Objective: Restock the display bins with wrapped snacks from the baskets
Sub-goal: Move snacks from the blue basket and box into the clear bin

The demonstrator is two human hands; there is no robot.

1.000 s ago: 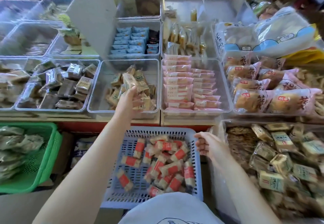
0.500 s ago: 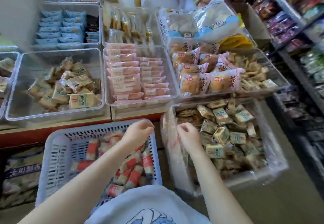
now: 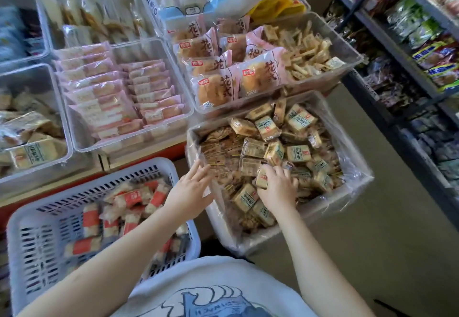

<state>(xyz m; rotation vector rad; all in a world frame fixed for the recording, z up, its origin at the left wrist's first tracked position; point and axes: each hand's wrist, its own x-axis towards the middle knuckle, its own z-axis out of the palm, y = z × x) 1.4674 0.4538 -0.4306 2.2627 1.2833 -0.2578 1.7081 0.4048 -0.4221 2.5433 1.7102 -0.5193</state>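
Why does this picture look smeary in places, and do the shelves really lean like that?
Head view: motion blur smears the left hand and the red-and-white snacks in the lavender basket; the wide-angle lens tilts the shelves; glare whitens the box's plastic liner.

Your left hand (image 3: 189,193) has left the white slatted plastic basket (image 3: 29,219) for the plastic-lined box's edge (image 3: 198,142); your right hand (image 3: 278,187) now grips a beige wrapped snack (image 3: 262,177) inside it.

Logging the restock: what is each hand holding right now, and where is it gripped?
Right hand grips a tan wrapped snack by its upper end, inside the plastic-lined box. Left hand holds nothing, fingers spread.
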